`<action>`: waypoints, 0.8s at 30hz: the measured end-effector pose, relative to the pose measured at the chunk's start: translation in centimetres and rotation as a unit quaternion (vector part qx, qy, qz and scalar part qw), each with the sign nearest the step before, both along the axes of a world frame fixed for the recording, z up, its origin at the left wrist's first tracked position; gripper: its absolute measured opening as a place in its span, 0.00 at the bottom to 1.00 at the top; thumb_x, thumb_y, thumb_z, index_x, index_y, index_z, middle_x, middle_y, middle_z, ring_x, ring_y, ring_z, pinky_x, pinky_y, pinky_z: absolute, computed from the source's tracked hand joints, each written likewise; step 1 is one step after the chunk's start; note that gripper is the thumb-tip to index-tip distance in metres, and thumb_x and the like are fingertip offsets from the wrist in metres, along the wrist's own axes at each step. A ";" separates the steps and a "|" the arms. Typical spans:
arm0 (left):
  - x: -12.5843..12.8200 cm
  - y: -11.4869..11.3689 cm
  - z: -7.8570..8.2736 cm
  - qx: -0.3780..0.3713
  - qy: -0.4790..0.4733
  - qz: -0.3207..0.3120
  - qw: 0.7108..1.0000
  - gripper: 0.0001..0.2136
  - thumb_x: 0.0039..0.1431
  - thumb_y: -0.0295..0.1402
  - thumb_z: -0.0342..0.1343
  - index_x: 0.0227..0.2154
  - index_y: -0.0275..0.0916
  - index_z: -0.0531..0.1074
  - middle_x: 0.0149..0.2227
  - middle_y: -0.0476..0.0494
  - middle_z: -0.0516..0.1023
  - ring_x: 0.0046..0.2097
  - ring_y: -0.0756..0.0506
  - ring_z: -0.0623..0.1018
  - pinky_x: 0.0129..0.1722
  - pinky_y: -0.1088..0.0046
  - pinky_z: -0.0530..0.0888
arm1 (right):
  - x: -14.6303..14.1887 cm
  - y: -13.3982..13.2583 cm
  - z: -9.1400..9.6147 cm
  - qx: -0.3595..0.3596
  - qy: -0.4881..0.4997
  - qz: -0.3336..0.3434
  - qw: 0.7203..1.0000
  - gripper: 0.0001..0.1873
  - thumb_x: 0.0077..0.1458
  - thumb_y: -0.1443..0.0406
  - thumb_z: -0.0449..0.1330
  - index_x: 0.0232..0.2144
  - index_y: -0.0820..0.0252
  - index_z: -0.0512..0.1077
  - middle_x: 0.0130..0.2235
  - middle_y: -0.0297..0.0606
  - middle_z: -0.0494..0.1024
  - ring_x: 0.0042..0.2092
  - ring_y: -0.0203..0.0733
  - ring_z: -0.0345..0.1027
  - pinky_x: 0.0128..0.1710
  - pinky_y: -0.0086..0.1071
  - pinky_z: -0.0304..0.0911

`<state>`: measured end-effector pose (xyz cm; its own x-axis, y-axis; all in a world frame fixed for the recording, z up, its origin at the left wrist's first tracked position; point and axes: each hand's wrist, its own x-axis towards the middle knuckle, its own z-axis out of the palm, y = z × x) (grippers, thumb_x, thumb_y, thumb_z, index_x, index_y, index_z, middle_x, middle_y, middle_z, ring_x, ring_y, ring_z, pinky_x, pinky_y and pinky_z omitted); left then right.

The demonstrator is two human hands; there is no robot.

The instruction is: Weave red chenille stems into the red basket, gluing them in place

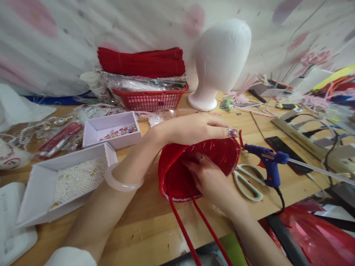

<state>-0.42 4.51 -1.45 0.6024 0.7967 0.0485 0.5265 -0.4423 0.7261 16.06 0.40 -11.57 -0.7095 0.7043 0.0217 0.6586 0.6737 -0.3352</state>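
A red, bowl-shaped cap (234,157) of fuzzy pipe cleaners lies on its side on the table, its opening facing me. My left hand (191,129) reaches over the top and grips it, with the thumb by the right rim. Inside the cap, the fingers of my right hand (206,171) are bent together against the inner wall; what is between them, if anything, is hidden. Two long red pipe cleaners (183,227) hang out of the opening towards me. A pale line runs along the lower rim.
Right of the cap are a blue glue gun (267,160), scissors (249,184), a phone (288,153) and a power strip (302,138). Behind stand a white foam head (222,59) and a red basket (152,99). Boxes of pearls (30,195) and gems (111,120) sit left.
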 end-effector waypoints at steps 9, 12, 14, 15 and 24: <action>0.0 0.1 -0.3 -0.009 -0.023 -0.007 1.000 0.19 0.64 0.45 0.46 0.46 0.43 0.77 0.51 0.54 0.78 0.53 0.47 0.74 0.55 0.75 0.66 | 0.7 -0.6 0.0 -0.004 0.029 0.004 1.000 0.28 0.53 0.79 0.50 0.52 0.61 0.75 0.53 0.50 0.73 0.54 0.51 0.67 0.55 0.45 0.66; 0.0 0.2 -0.5 -0.011 -0.030 -0.006 0.999 0.18 0.64 0.45 0.45 0.44 0.44 0.77 0.49 0.54 0.79 0.52 0.46 0.74 0.56 0.72 0.67 | 0.7 -0.7 -0.1 -0.005 0.028 -0.003 1.000 0.26 0.56 0.78 0.50 0.52 0.60 0.76 0.53 0.50 0.73 0.53 0.50 0.68 0.54 0.45 0.67; 0.1 0.2 -0.5 -0.007 -0.026 0.000 1.000 0.18 0.63 0.44 0.45 0.42 0.44 0.78 0.48 0.54 0.79 0.51 0.45 0.74 0.55 0.71 0.67 | 0.6 -0.7 -0.1 -0.006 0.026 -0.003 1.000 0.25 0.56 0.77 0.50 0.51 0.60 0.76 0.53 0.50 0.73 0.53 0.50 0.68 0.55 0.46 0.67; 0.1 0.2 -0.4 -0.007 -0.023 0.002 1.000 0.18 0.64 0.43 0.45 0.42 0.43 0.78 0.47 0.53 0.79 0.51 0.45 0.74 0.55 0.71 0.67 | 0.6 -0.6 -0.2 -0.008 0.025 -0.002 1.000 0.25 0.56 0.77 0.50 0.52 0.60 0.76 0.53 0.50 0.73 0.54 0.50 0.68 0.55 0.46 0.66; 0.3 0.0 -0.2 -0.011 -0.036 0.004 0.999 0.17 0.64 0.41 0.46 0.45 0.41 0.77 0.51 0.55 0.78 0.54 0.46 0.73 0.57 0.75 0.65 | 1.0 -0.8 -0.2 -0.029 0.060 0.018 0.998 0.23 0.59 0.76 0.49 0.50 0.62 0.77 0.53 0.50 0.74 0.53 0.48 0.69 0.55 0.44 0.66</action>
<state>-0.17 4.49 -1.68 0.5908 0.8034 0.0741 0.4758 -0.4211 0.7722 17.05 -0.40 -11.78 -0.7289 0.6813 0.0675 0.5879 0.6733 -0.4484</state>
